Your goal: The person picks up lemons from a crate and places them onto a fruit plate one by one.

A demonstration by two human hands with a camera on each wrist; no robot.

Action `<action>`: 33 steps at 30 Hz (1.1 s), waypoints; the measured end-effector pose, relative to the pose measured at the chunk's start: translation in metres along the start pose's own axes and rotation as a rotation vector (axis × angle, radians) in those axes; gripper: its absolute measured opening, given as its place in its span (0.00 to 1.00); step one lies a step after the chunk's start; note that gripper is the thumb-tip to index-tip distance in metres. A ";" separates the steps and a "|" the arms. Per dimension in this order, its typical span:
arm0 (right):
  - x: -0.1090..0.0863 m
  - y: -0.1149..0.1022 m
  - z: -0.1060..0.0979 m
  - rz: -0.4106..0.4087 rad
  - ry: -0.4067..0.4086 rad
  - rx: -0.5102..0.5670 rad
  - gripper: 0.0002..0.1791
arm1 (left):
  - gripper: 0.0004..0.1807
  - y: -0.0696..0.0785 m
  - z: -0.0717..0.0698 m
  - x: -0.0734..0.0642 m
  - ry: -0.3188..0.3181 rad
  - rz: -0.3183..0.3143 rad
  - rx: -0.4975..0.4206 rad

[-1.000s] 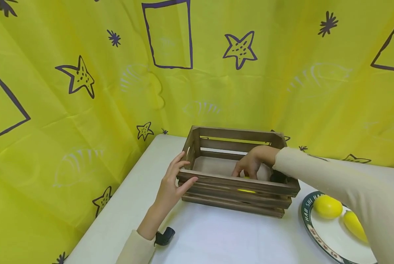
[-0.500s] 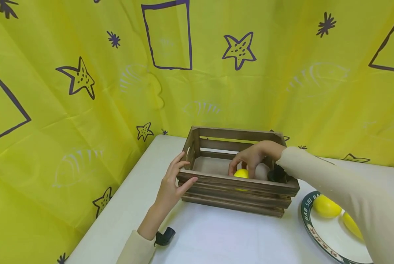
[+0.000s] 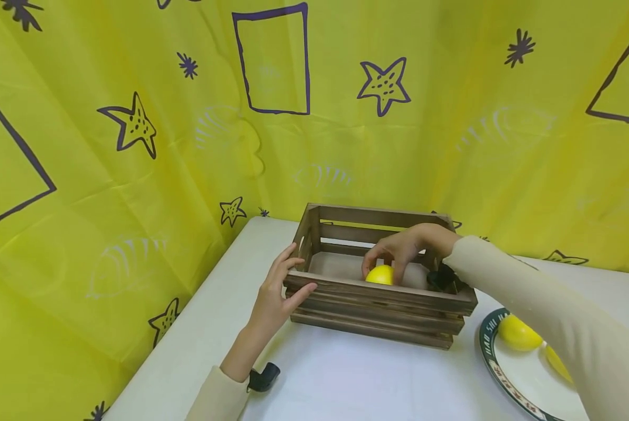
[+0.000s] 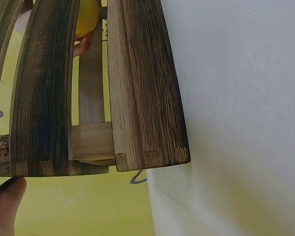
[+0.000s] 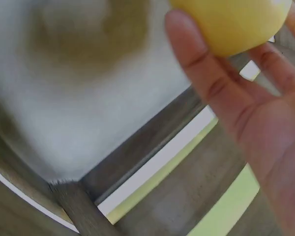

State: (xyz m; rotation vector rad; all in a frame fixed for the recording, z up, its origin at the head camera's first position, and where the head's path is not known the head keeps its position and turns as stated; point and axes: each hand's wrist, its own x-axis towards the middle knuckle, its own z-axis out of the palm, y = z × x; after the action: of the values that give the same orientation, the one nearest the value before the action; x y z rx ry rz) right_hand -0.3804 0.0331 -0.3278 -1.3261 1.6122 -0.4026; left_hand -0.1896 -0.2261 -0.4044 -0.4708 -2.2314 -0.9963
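Observation:
A brown slatted wooden crate (image 3: 372, 304) stands on the white-covered table. My left hand (image 3: 272, 292) holds its front left corner, fingers over the end rim and thumb along the front slat. The thumb (image 4: 10, 196) also shows below the slats in the left wrist view. Inside the crate, my right hand (image 3: 401, 245) grips a smooth yellow lemon (image 3: 380, 275) between thumb and fingers, its top level with the front rim. From the right wrist, the lemon (image 5: 236, 22) is seen over the crate's pale floor (image 5: 88, 132).
Right of the crate is a white plate (image 3: 530, 383) with a green patterned rim. On it lie a lemon (image 3: 519, 333) and another yellow fruit (image 3: 556, 362), partly behind my right sleeve. A yellow curtain (image 3: 325, 152) hangs behind the table.
My right hand has lifted the lemon from low in the crate up towards the front rim and slightly left. The left hand keeps its place on the corner.

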 end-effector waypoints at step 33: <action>-0.066 -0.057 0.002 -0.076 0.375 0.058 0.29 | 0.27 0.003 0.002 0.000 0.020 0.018 -0.009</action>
State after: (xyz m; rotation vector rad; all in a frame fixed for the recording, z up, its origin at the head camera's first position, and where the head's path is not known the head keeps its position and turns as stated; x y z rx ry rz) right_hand -0.3512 0.0722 -0.2547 -1.3257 1.8422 -0.7756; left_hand -0.1886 -0.2233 -0.4041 -0.4816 -2.2028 -0.9978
